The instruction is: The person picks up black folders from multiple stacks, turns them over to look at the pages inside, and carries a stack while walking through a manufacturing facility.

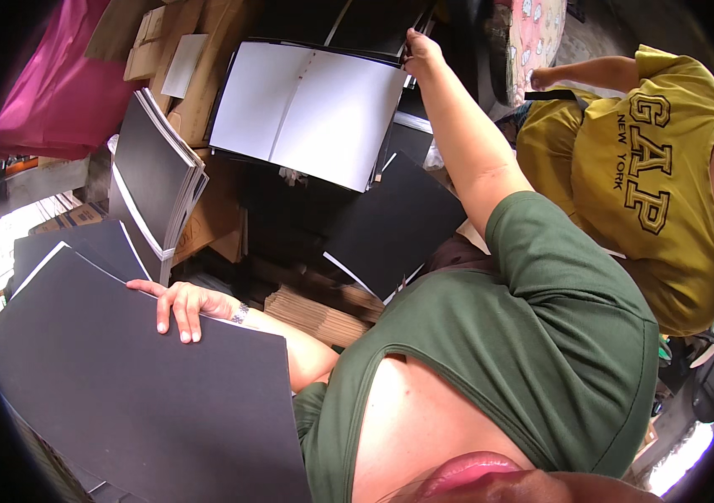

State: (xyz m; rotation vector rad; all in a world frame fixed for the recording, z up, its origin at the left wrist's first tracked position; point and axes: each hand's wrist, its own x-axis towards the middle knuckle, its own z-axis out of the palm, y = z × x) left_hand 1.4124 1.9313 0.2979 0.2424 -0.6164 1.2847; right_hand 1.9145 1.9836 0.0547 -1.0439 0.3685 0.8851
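My left hand (pixel 179 308) is closed over the upper edge of a large black board (pixel 147 377) at the lower left. Its fingers lie on the front face and the thumb is hidden. Reaching far forward, my right hand (pixel 421 55) pinches the upper right corner of a wide white sheet (pixel 307 105), which has a crease down its middle and dark edges. Beneath and beside that sheet lie black boards (pixel 411 201) with white edges. A strapped stack of black boards (pixel 156 172) stands upright left of the white sheet.
A person in a yellow shirt (pixel 625 159) is close at my right. Brown cardboard pieces (pixel 206 67) lean at the back left, near a magenta cloth (pixel 59 75). Folded cardboard (pixel 315 316) is stacked by my left forearm. More dark boards (pixel 80 247) stand at the far left.
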